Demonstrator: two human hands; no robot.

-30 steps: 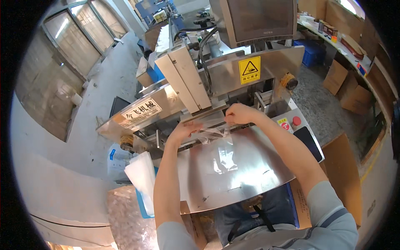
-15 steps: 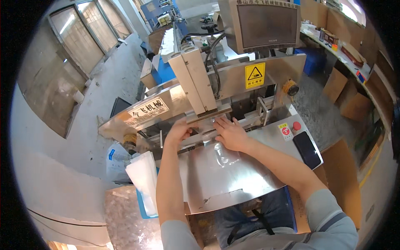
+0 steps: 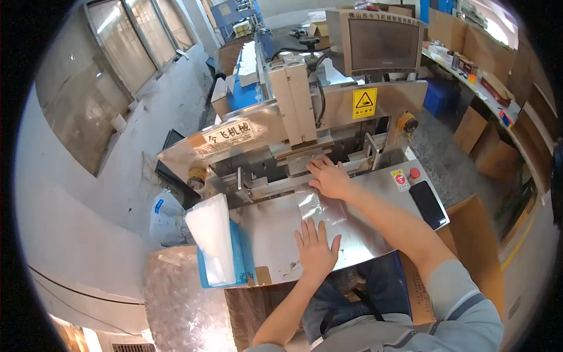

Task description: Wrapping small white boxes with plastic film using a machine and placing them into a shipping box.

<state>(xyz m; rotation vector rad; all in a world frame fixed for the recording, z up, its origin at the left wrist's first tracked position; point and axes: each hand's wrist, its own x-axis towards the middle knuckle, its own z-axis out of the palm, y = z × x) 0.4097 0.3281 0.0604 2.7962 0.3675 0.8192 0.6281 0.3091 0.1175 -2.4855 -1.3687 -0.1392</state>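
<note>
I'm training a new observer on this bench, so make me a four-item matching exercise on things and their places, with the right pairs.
Things
1. left hand
2. right hand
3. clear plastic bag
4. black phone

Places
A. flat on the metal top, between the two hands
B. near the red button, on the person's right
C. fingers spread, on the bag's side nearer the person
D. toward the bag's far end, near the machine

Right pairs: 1-C, 2-D, 3-A, 4-B
</note>
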